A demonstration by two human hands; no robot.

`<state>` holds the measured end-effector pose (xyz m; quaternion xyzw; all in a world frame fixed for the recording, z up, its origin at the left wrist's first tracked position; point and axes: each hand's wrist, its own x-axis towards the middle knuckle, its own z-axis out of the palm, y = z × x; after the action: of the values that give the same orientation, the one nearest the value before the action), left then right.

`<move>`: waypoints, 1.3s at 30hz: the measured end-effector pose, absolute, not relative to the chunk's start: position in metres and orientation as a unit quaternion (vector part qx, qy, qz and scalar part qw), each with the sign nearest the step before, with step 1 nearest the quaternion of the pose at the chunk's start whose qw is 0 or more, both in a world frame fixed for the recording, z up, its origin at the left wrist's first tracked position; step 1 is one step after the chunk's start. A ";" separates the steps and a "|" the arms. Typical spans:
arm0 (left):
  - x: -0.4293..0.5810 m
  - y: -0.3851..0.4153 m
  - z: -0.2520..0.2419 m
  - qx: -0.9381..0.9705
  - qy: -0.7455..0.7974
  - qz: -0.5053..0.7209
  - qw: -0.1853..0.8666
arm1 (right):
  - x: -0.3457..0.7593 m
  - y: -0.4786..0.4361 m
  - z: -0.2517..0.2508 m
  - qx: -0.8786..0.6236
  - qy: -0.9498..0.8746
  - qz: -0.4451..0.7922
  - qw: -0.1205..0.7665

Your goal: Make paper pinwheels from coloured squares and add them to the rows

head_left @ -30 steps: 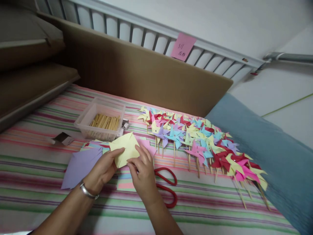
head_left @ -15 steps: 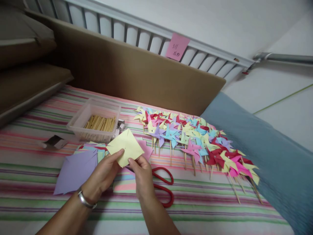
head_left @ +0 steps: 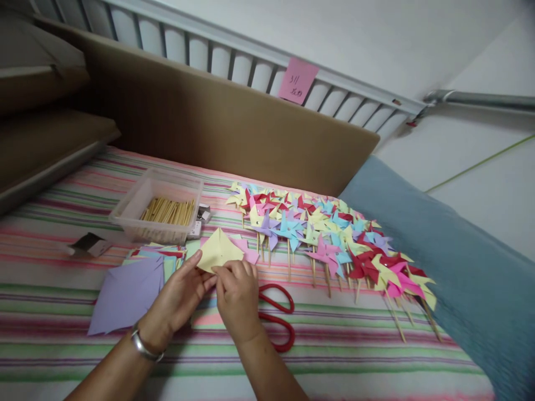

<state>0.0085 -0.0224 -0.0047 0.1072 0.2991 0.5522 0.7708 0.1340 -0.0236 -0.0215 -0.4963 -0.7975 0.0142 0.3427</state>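
A pale yellow square of paper (head_left: 219,252) with a small dark dot at its middle is held up between both hands. My left hand (head_left: 184,292), with a silver bracelet at the wrist, supports its lower left side, thumb along the edge. The fingers of my right hand (head_left: 238,292) pinch its near corner. Purple paper squares (head_left: 125,292) with slits at the corners lie left of my hands, beside a stack of coloured paper (head_left: 167,259). Pink paper (head_left: 246,248) lies behind the yellow square. Red-handled scissors (head_left: 288,320) rest right of my right hand, blades hidden.
Many finished paper pinwheels (head_left: 321,253) on sticks lie in rows at the right. A clear plastic box (head_left: 125,214) of short wooden sticks (head_left: 169,211) stands at the back left, near small boxes (head_left: 90,244). A cardboard panel (head_left: 234,136) stands behind the striped cloth (head_left: 351,356).
My right hand has turned and moved up over the paper's near corner, which it now pinches. The paper tilts, and my left thumb has slid away from its middle to its edge.
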 end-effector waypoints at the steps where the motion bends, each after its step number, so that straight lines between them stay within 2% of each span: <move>1: 0.007 -0.021 -0.007 0.101 0.314 0.550 0.767 | 0.133 -0.024 -0.022 -0.489 -0.803 0.016 0.341; 9: 0.009 -0.017 -0.022 0.055 0.400 0.571 0.714 | 0.125 -0.029 -0.022 -0.447 -0.827 0.054 0.336; 14: 0.006 -0.016 -0.020 0.062 0.403 0.590 0.697 | 0.131 -0.025 -0.020 -0.468 -0.799 0.097 0.366; 22: 0.009 -0.016 -0.017 0.080 0.406 0.598 0.686 | 0.132 -0.025 -0.018 -0.449 -0.807 0.122 0.363; 32: 0.014 -0.021 -0.018 0.156 0.440 0.585 0.663 | 0.134 -0.019 -0.020 -0.524 -0.711 0.243 0.401; 39: 0.017 -0.021 -0.019 0.191 0.459 0.572 0.653 | 0.136 -0.017 -0.020 -0.551 -0.688 0.262 0.394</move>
<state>0.0175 -0.0210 -0.0195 0.1914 0.4588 0.5717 0.6527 0.1363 -0.0173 -0.0200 -0.5507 -0.6878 0.2620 0.3938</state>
